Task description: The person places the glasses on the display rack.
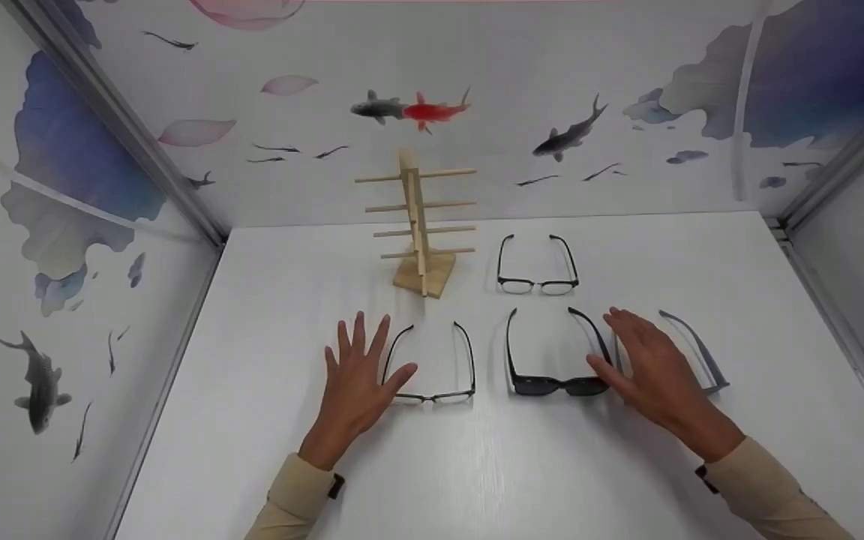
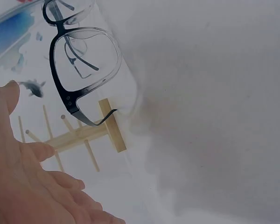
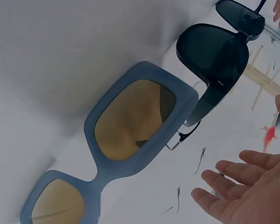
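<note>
My left hand (image 1: 353, 386), fingers spread and straight, is at the left side of black-and-clear eyeglasses (image 2: 55, 65), its thumb overlapping their left temple in the head view. Those glasses lie with temples unfolded toward the back. My right hand (image 1: 653, 371) has its fingers extended and covers much of the blue-grey sunglasses (image 3: 100, 175) in the head view. Its thumb overlaps the edge of the black sunglasses (image 1: 537, 386), which lie unfolded to its left. In the right wrist view, tan lenses show in the blue-grey frame. Neither hand grips anything.
A wooden display stand (image 1: 415, 210) with several pegs rises from its base (image 1: 439, 274) at the back of the white table (image 1: 477, 480). Dark-browed eyeglasses (image 1: 507, 283) lie to its right, temples unfolded. Printed panels (image 1: 477, 45) enclose the back and sides.
</note>
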`<action>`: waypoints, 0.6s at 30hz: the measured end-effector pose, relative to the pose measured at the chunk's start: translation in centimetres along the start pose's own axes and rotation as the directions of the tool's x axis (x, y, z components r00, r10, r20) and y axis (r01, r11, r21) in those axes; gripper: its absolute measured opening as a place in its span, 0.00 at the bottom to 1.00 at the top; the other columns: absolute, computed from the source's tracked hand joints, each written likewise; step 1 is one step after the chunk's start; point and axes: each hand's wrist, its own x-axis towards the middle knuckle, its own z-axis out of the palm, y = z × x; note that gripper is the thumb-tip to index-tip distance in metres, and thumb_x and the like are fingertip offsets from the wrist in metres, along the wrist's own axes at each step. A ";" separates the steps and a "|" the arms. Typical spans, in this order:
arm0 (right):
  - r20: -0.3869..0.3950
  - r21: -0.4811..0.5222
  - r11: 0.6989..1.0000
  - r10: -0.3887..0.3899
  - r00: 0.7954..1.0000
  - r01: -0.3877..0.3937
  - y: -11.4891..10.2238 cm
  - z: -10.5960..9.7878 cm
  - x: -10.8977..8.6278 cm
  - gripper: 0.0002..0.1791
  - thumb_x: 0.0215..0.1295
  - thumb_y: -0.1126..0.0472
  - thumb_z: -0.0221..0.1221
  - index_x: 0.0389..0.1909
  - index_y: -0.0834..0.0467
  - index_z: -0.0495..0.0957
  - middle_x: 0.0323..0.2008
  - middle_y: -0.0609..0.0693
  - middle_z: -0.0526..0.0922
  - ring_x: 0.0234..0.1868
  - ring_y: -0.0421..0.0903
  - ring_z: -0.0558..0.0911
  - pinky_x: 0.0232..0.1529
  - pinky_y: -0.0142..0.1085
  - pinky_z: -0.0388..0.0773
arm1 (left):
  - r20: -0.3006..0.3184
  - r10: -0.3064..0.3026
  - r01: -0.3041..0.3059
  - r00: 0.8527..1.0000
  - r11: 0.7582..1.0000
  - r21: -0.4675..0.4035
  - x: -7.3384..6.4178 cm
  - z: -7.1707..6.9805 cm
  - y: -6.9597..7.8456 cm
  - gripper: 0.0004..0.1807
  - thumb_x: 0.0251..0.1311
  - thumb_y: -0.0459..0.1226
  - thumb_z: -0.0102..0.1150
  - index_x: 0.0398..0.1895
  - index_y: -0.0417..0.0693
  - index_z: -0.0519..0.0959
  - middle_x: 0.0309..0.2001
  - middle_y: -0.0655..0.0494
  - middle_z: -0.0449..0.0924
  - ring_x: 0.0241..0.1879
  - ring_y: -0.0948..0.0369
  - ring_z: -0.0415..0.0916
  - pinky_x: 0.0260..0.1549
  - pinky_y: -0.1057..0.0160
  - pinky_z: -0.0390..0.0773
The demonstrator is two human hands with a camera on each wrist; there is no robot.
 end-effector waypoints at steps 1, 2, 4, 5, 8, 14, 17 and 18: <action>-0.009 0.003 1.000 -0.009 1.000 0.009 -0.1 0.1 0.0 0.39 0.65 0.57 0.78 0.72 0.71 0.75 0.70 0.72 0.79 0.69 0.71 0.79 0.65 0.68 0.78 | -0.003 -0.003 0.003 1.000 1.000 -0.011 -0.1 0.0 0.0 0.52 0.72 0.69 0.59 0.90 0.56 0.58 0.89 0.36 0.44 0.87 0.31 0.35 0.77 0.18 0.44; -0.015 0.006 1.000 -0.014 1.000 0.014 -0.1 0.2 0.1 0.39 0.65 0.58 0.78 0.71 0.71 0.76 0.69 0.71 0.79 0.68 0.71 0.79 0.64 0.68 0.79 | -0.005 -0.004 0.004 1.000 1.000 -0.020 -0.1 0.0 0.0 0.51 0.72 0.67 0.60 0.90 0.56 0.59 0.89 0.36 0.45 0.87 0.31 0.36 0.77 0.19 0.45; -0.023 0.015 1.000 -0.014 1.000 0.014 -0.3 0.4 0.1 0.38 0.65 0.58 0.78 0.71 0.70 0.76 0.68 0.70 0.80 0.68 0.70 0.80 0.63 0.67 0.80 | -0.009 -0.006 0.006 1.000 0.999 -0.046 -0.2 -0.1 -0.1 0.50 0.72 0.65 0.63 0.90 0.55 0.60 0.89 0.36 0.47 0.87 0.31 0.38 0.78 0.20 0.46; -0.025 0.018 1.000 -0.013 1.000 0.013 -0.5 0.4 0.1 0.37 0.65 0.58 0.78 0.71 0.70 0.77 0.68 0.69 0.80 0.68 0.69 0.80 0.63 0.67 0.81 | -0.009 -0.008 0.008 1.000 0.998 -0.061 -0.3 -0.1 -0.1 0.49 0.72 0.64 0.64 0.89 0.55 0.60 0.89 0.36 0.47 0.87 0.31 0.38 0.78 0.20 0.47; -0.027 0.036 0.999 -0.016 1.000 0.017 -0.8 0.6 0.2 0.36 0.66 0.58 0.78 0.70 0.69 0.77 0.68 0.68 0.81 0.67 0.68 0.81 0.62 0.66 0.82 | 0.003 -0.011 0.012 1.000 0.994 -0.109 -0.5 -0.1 -0.2 0.48 0.74 0.62 0.64 0.89 0.54 0.61 0.89 0.37 0.48 0.87 0.33 0.39 0.80 0.24 0.47; -0.041 0.080 0.995 -0.047 0.998 0.051 -1.5 1.1 0.5 0.34 0.66 0.61 0.78 0.69 0.68 0.79 0.64 0.66 0.83 0.65 0.63 0.83 0.62 0.58 0.83 | 0.054 -0.027 0.041 0.998 0.958 -0.285 -1.2 -0.5 -0.7 0.44 0.78 0.59 0.63 0.88 0.51 0.64 0.89 0.42 0.50 0.88 0.38 0.41 0.81 0.28 0.51; -0.042 0.089 0.994 -0.059 0.997 0.063 -1.8 1.3 0.6 0.33 0.65 0.62 0.78 0.68 0.68 0.80 0.62 0.65 0.84 0.64 0.62 0.85 0.62 0.56 0.83 | 0.042 -0.038 0.049 0.998 0.943 -0.330 -1.4 -0.5 -0.9 0.41 0.78 0.57 0.64 0.86 0.49 0.67 0.87 0.41 0.56 0.87 0.39 0.49 0.80 0.29 0.56; -0.043 0.092 0.994 -0.059 0.997 0.062 -2.0 1.4 0.7 0.33 0.65 0.62 0.79 0.68 0.68 0.80 0.62 0.64 0.85 0.64 0.61 0.85 0.63 0.56 0.82 | 0.038 -0.043 0.053 0.998 0.938 -0.342 -1.5 -0.5 -1.0 0.40 0.78 0.56 0.65 0.85 0.48 0.68 0.86 0.41 0.58 0.86 0.39 0.51 0.80 0.30 0.57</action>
